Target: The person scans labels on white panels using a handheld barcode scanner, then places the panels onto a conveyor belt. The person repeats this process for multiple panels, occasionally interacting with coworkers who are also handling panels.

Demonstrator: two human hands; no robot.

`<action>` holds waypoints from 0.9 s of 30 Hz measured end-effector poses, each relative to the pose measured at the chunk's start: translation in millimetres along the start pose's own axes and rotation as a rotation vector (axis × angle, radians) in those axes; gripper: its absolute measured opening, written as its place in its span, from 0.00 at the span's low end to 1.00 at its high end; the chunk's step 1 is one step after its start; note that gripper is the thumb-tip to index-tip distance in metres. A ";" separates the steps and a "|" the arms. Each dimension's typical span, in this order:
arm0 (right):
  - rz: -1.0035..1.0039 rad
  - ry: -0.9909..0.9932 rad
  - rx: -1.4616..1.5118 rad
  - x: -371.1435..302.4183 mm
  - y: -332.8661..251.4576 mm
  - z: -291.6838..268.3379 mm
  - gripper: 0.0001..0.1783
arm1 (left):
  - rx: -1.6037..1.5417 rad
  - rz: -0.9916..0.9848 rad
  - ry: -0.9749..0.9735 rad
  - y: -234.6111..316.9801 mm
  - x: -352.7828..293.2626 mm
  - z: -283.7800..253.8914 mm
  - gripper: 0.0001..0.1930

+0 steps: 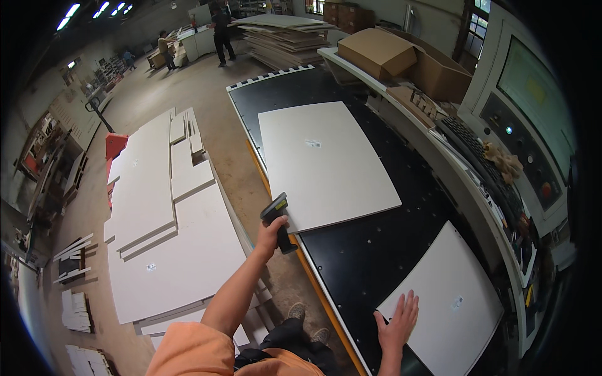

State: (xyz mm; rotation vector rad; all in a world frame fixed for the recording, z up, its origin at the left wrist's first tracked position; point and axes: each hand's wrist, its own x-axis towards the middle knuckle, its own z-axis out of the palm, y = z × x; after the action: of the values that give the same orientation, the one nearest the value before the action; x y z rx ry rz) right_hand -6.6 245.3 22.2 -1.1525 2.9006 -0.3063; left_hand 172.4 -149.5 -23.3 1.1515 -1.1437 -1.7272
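My left hand (pixel 269 233) is closed around the grip of a black handheld barcode scanner (pixel 276 210), held beside the near left corner of a large white panel (pixel 326 169). That panel lies flat on a black table (pixel 357 250) and bears a small printed label (pixel 313 143). My right hand (pixel 399 319) rests with fingers spread on the left edge of a second white panel (pixel 448 307), nearer to me on the same table. This one also carries a small label (pixel 457 303).
Stacked white panels (pixel 194 250) stand on my left, with a red pallet jack (pixel 115 145) behind. A ledge on the right holds cardboard boxes (pixel 376 53), a keyboard (pixel 467 141) and gloves (pixel 501 161), beside a control cabinet with a screen (pixel 533 88). People (pixel 221 34) stand far off.
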 end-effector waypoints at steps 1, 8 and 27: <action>-0.003 0.000 0.002 -0.4 0.4 0.1 0.48 | -0.024 0.038 -0.025 0.5 -0.7 -1.0 0.15; -0.011 0.010 -0.005 1.0 2.1 1.5 0.49 | -0.052 0.062 -0.014 -1.7 0.8 2.5 0.15; 0.006 0.024 -0.012 0.2 1.9 4.8 0.49 | 0.008 0.038 0.040 -9.2 -0.2 -1.2 0.19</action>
State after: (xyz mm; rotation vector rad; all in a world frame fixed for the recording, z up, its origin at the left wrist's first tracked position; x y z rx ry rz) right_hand -7.6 245.6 17.2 -1.1490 2.9295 -0.3055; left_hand 172.7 -146.7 -32.2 1.1568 -1.1416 -1.6654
